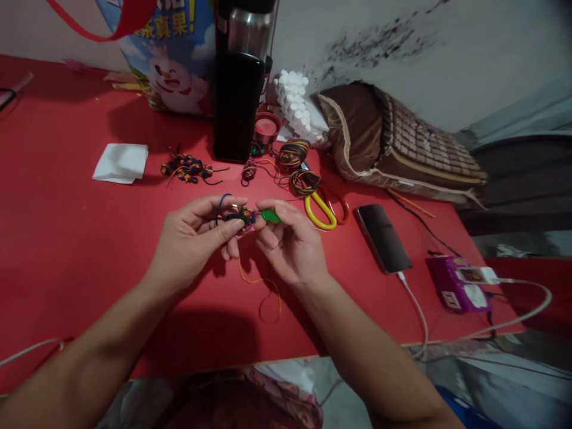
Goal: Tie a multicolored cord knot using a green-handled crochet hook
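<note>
My left hand [196,229] pinches a small dark multicoloured crochet piece [245,218] between thumb and fingers. A dark blue strand loops over its index finger. In my right hand [292,241] is a crochet hook [270,215], its green handle held between thumb and fingertips. The metal end of the hook points left into the piece; its tip is partly hidden by stitches and fingers. An orange yarn tail [261,280] hangs from the work and curls on the red table [53,238]. Beyond my hands lie multicoloured yarn balls [292,154] and finished-looking crochet pieces [187,168].
Scissors [320,211] with yellow and red handles lie right of my hands. A charging phone [383,238] is farther right, near a purple box [456,286]. Another phone [238,107] stands upright behind. Folded white paper [120,162], a printed bag [179,65] and a brown cushion [402,143] surround the work.
</note>
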### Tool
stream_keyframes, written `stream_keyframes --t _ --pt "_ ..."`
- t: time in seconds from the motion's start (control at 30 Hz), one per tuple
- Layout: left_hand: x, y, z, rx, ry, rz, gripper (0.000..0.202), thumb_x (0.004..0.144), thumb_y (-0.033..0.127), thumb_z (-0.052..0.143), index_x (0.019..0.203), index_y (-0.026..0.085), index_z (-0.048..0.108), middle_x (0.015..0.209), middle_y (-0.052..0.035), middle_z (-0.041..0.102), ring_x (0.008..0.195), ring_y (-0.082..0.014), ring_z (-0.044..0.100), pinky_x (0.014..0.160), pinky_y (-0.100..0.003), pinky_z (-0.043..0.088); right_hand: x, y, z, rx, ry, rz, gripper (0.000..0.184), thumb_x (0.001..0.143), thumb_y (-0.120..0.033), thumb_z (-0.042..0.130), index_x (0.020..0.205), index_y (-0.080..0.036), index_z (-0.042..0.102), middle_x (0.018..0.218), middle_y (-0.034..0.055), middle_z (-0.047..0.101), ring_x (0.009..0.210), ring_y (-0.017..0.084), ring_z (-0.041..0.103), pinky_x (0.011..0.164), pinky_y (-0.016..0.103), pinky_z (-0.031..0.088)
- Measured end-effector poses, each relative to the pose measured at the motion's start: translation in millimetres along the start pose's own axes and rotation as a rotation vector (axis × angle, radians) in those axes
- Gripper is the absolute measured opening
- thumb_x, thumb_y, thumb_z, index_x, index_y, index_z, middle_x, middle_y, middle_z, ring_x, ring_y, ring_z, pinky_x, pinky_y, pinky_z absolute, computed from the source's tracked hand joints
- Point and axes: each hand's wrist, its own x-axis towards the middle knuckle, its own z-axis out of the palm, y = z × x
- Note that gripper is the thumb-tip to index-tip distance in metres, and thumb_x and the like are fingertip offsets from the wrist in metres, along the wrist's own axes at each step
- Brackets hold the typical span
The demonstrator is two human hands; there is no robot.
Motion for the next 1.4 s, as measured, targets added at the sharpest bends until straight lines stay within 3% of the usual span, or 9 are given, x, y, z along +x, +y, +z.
stream_keyframes --t 0.17,0.33,0.5,0.57,0.67,0.8,0.9,1.07,1.4 --pt "3.2 -4.2 1.1 -0.06 0.036 0.031 0.038 0.078 0.01 0.087 0.115 0.02 0.082 0.077 0.004 0.074 0.048 -0.0082 0.068 0.047 -0.018 0.056 1.4 5.9 0.6 0.186 -0.015 0.13 0.013 0.086 -0.022 0.068 0.092 -0.018 0.08 0.069 -0.002 0.071 0.049 0.005 0.042 0.049 0.015 0.047" --pt "1.5 -7.9 1.9 -0.103 0.052 0.047 0.04 0.079 0.009 0.087 0.116 0.023 0.083 0.078 0.0054 0.071 0.048 -0.0067 0.067 0.046 -0.016 0.056 2.3 8.5 -0.5 0.238 0.018 0.181 0.015 0.091 -0.02 0.063 0.091 -0.019 0.078 0.071 -0.0018 0.069 0.049 0.004 0.037 0.048 0.012 0.045" --pt "-0.4 -9.5 0.9 -0.079 0.091 -0.01 0.031 0.083 0.02 0.087 0.113 0.023 0.083 0.071 0.0033 0.074 0.043 -0.0102 0.062 0.037 -0.021 0.053 2.7 7.2 4.1 0.24 0.068 0.171 0.021 0.095 -0.02 0.057 0.091 -0.018 0.078 0.07 -0.001 0.069 0.048 0.005 0.039 0.048 0.013 0.044" --pt "-0.4 -7.8 1.4 -0.06 0.14 -0.02 0.026 0.082 0.023 0.088 0.108 0.023 0.084 0.081 0.0003 0.08 0.04 -0.0085 0.058 0.033 -0.021 0.048 2.4 6.5 6.2 0.228 0.085 0.16 0.023 0.097 -0.02 0.056 0.092 -0.018 0.078 0.071 -0.0009 0.069 0.048 0.005 0.038 0.047 0.014 0.043" --pt "0.7 -2.5 3.1 -0.025 0.227 -0.027 0.022 0.08 0.022 0.09 0.102 0.021 0.086 0.094 -0.0027 0.084 0.037 -0.002 0.05 0.031 -0.016 0.04 1.3 6.7 7.8 0.178 0.067 0.136 0.022 0.097 -0.022 0.058 0.093 -0.018 0.079 0.072 -0.0016 0.068 0.046 0.005 0.036 0.045 0.016 0.039" --pt "2.5 2.5 3.8 -0.038 0.258 -0.035 0.02 0.074 0.015 0.092 0.093 0.018 0.086 0.084 -0.0015 0.082 0.033 0.001 0.045 0.03 -0.013 0.032 -1.9 8.8 7.9 0.086 0.025 0.094 0.017 0.096 -0.026 0.064 0.096 -0.02 0.079 0.061 -0.0066 0.055 0.043 0.004 0.029 0.042 0.016 0.03" --pt "3.1 2.4 2.4 -0.061 0.221 -0.05 0.021 0.073 0.012 0.09 0.092 0.017 0.084 0.076 -0.0006 0.079 0.035 -0.0035 0.054 0.033 -0.014 0.039 -4.9 10.4 7.8 0.031 0.012 0.052 0.013 0.093 -0.029 0.072 0.101 -0.022 0.08 0.058 -0.0085 0.052 0.043 0.004 0.029 0.043 0.016 0.029" --pt "3.1 -0.5 1.4 -0.139 0.138 -0.039 0.032 0.075 0.008 0.085 0.106 0.018 0.084 0.072 0.0003 0.078 0.058 -0.0117 0.074 0.057 -0.019 0.061 -6.9 11.6 6.7 -0.041 -0.077 -0.038 0.019 0.093 -0.037 0.078 0.103 -0.021 0.08 0.062 -0.0058 0.062 0.046 0.005 0.044 0.048 0.02 0.038" --pt "0.6 -6.5 3.7 -0.109 0.152 0.074 0.047 0.079 0.012 0.088 0.123 0.027 0.084 0.078 0.0016 0.079 0.062 -0.0116 0.074 0.058 -0.021 0.062 -4.1 11.3 9.5 -0.024 0.003 -0.095 0.018 0.093 -0.037 0.076 0.102 -0.021 0.08 0.065 -0.0056 0.065 0.044 0.005 0.045 0.047 0.02 0.041"
